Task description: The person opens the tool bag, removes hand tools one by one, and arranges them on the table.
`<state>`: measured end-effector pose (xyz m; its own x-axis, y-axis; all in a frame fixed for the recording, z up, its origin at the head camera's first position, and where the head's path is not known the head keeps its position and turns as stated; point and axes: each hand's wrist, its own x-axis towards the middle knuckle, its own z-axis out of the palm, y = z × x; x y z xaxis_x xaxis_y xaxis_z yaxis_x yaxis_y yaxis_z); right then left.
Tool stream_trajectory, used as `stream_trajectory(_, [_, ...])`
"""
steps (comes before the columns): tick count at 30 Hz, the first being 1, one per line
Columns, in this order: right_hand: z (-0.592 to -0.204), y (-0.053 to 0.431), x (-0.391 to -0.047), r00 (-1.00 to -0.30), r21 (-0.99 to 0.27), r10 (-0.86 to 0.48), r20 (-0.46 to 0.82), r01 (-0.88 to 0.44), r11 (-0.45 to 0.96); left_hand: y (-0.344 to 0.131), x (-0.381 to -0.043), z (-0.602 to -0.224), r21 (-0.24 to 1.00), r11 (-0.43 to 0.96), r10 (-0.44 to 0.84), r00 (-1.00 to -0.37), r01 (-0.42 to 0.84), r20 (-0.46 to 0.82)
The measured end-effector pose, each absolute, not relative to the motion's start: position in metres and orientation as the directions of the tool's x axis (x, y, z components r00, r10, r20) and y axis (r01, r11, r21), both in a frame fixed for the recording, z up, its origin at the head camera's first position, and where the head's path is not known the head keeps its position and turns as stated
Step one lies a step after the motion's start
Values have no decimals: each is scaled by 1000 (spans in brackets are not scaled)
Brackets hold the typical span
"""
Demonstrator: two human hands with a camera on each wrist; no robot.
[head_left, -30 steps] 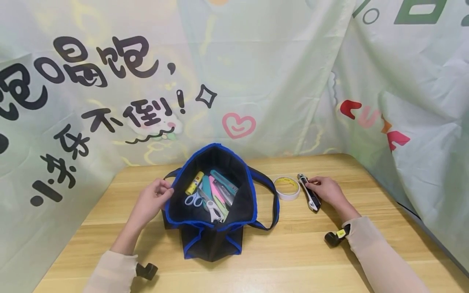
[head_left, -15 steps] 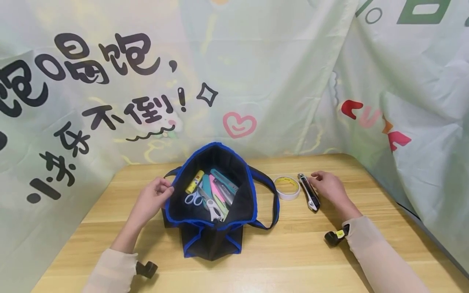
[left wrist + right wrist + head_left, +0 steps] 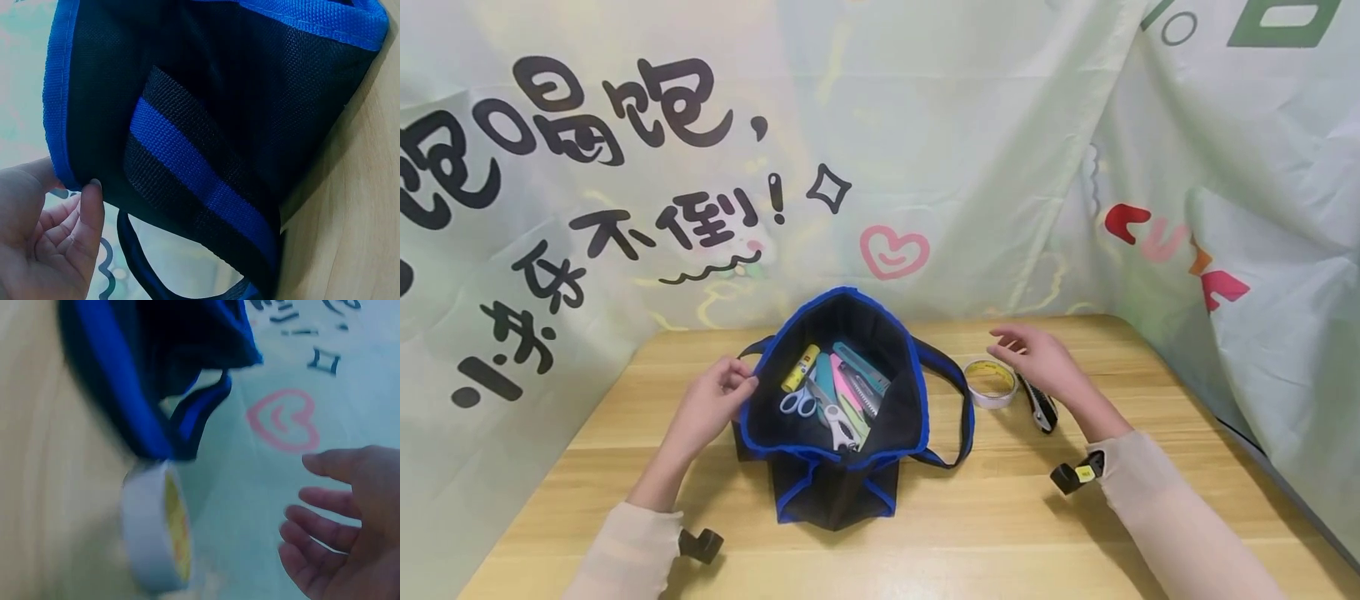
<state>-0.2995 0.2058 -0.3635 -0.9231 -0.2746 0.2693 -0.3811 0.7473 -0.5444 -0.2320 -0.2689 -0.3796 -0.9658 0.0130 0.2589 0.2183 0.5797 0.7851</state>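
Observation:
A black tote bag with blue trim [image 3: 901,417] stands with its mouth facing up. My left hand [image 3: 709,406] pinches the bag's left rim between thumb and finger, clearly seen in the left wrist view. Inside lie a yellow glue stick [image 3: 801,369], blue-handled scissors [image 3: 798,403], white-handled scissors [image 3: 844,432] and several teal, pink, green and grey cutters, partly overlapping. My right hand [image 3: 1047,364] hovers over a white tape roll [image 3: 992,401], fingers apart and holding nothing. A black-and-silver utility knife [image 3: 1042,411] lies beside the roll, its upper end hidden by that hand.
The bag's right strap [image 3: 967,417] loops onto the wooden table [image 3: 970,533], close to the tape roll. Printed cloth [image 3: 985,192] hangs behind the table and along both sides. A dark cable [image 3: 1240,433] runs at the right edge.
My right hand has let go of the utility knife, leaving it on the table, and has moved left and up over the tape roll. My left hand stays at the bag's rim.

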Motion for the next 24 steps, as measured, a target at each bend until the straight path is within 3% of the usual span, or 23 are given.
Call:
stream_trajectory(6, [-341, 175, -298, -873, -537, -408, 267, -487, 689, -268, -233, -377, 786, 579, 13, -966, 217, 257])
stream_trajectory(14, [-320, 128, -294, -773, -427, -578, 260, -629, 649, -268, -231, -378, 782, 586, 13, -968, 211, 252])
stream_trajectory(20, [-307, 93, -292, -725, -321, -648, 231, -686, 653, -266, -231, -377, 788, 577, 17, -968, 213, 249])
stream_trajectory(24, [-305, 70, -299, -729, -279, -660, 181, -682, 676, -265, -231, -377, 790, 574, 21, -968, 216, 249])
